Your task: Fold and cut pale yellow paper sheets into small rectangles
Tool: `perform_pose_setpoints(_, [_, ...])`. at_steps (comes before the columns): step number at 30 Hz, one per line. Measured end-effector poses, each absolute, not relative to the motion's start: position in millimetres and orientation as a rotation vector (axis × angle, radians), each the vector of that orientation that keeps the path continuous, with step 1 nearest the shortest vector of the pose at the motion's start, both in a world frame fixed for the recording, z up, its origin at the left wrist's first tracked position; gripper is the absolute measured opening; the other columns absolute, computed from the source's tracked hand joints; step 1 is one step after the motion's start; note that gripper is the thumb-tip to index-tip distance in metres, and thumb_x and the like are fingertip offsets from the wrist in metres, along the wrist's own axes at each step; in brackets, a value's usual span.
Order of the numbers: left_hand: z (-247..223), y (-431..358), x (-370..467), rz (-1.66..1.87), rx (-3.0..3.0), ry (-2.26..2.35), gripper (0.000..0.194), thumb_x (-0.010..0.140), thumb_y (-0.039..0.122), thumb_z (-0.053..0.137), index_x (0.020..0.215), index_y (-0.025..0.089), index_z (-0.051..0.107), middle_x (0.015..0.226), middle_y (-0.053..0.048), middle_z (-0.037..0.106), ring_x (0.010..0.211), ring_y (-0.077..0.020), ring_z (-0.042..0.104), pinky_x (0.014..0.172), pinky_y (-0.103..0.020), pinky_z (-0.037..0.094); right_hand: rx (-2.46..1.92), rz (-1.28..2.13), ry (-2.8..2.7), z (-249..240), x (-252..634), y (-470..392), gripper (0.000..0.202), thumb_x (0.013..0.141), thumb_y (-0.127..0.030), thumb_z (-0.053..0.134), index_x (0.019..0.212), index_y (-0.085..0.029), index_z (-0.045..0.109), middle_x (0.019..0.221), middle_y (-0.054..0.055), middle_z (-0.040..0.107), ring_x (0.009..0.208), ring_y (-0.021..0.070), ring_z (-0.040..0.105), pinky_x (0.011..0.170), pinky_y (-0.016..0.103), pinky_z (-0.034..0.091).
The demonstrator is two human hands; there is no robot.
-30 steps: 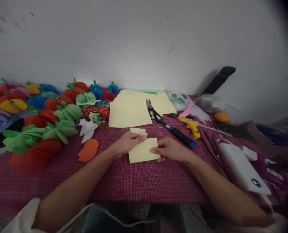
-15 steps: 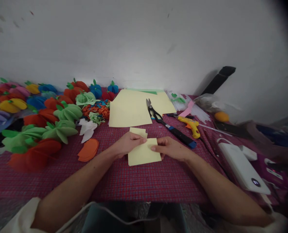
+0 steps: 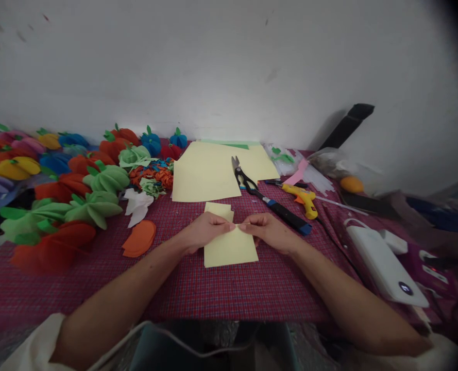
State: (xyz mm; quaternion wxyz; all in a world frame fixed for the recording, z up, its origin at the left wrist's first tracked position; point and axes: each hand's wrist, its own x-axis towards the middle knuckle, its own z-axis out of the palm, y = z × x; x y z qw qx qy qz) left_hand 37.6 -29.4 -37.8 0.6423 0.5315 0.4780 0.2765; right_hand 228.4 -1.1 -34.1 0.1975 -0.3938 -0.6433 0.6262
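1. Small pale yellow rectangular paper pieces [image 3: 231, 250]: layered, above the near middle of the checked-cloth worktop [image 3: 213, 299]; count unclear.
2. Left hand [image 3: 204, 231]: grip closed on the pieces; lower fingers partly hidden.
3. Right hand [image 3: 270, 232]: grip pinching their far edge, thumb near the left thumb; some fingertips concealed.
4. Large pale yellow sheets [image 3: 205, 172]: far side, partly covered by black-handled scissors [image 3: 246, 181].
5. Yellow glue gun [image 3: 303, 198]: right; cable end indistinct.
6. Multicoloured segmented pumpkin-shaped ornaments [image 3: 107, 179]: left, overlapping, some blurred or cut off by the picture's edge.
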Motion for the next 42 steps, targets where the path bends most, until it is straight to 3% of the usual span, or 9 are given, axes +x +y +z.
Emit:
perform_pose_setpoints(19, [-32, -30, 34, 0.627, 1.149, 1.044, 0.031, 0.071, 0.041, 0.057, 0.074, 0.01, 0.063, 0.062, -0.002, 0.059, 0.05, -0.0087, 0.05, 0.048, -0.02, 0.037, -1.138, 1.685, -1.691, -32, 239, 7, 0.026, 0.072, -0.04, 0.058, 0.068, -0.015, 0.063, 0.06, -0.001, 0.058, 0.053, 0.0087, 0.05, 0.052, 0.023, 0.038])
perform_pose_setpoints(25, [-26, -31, 29, 0.609, 1.16, 1.031, 0.031, 0.073, 0.039, 0.057, 0.081, 0.01, 0.064, 0.06, -0.002, 0.058, 0.047, -0.0076, 0.049, 0.045, -0.02, 0.039, -1.139, 1.671, -1.715, -24, 245, 10, 0.025, 0.072, -0.04, 0.058, 0.072, -0.016, 0.064, 0.063, -0.001, 0.06, 0.055, 0.0092, 0.051, 0.053, 0.023, 0.038])
perform_pose_setpoints(29, [-24, -31, 28, 0.614, 1.128, 0.997, 0.031, 0.072, 0.032, 0.059, 0.093, 0.011, 0.064, 0.069, -0.004, 0.062, 0.055, -0.0104, 0.054, 0.053, -0.024, 0.044, -1.126, 1.662, -1.718, -24, 245, 10, 0.024, 0.072, -0.039, 0.058, 0.072, -0.016, 0.064, 0.063, -0.001, 0.061, 0.056, 0.0092, 0.052, 0.054, 0.023, 0.039])
perform_pose_setpoints(36, [-26, -28, 26, 0.692, 1.142, 0.93, 0.064, 0.061, 0.013, 0.066, 0.122, 0.017, 0.046, 0.101, -0.007, 0.062, 0.076, -0.0142, 0.059, 0.068, -0.026, 0.046, -1.109, 1.566, -1.783, -25, 247, 13, 0.025, 0.074, -0.039, 0.056, 0.07, -0.016, 0.065, 0.064, 0.0, 0.061, 0.057, 0.0102, 0.052, 0.058, 0.025, 0.04])
perform_pose_setpoints(42, [-29, -29, 28, 0.739, 1.145, 0.795, 0.084, 0.061, 0.006, 0.064, 0.133, 0.02, 0.024, 0.103, -0.009, 0.06, 0.079, -0.0153, 0.058, 0.069, -0.029, 0.045, -1.134, 1.462, -1.791, -22, 248, 14, 0.027, 0.073, -0.043, 0.055, 0.071, -0.018, 0.065, 0.065, 0.0, 0.062, 0.058, 0.0121, 0.053, 0.058, 0.027, 0.041])
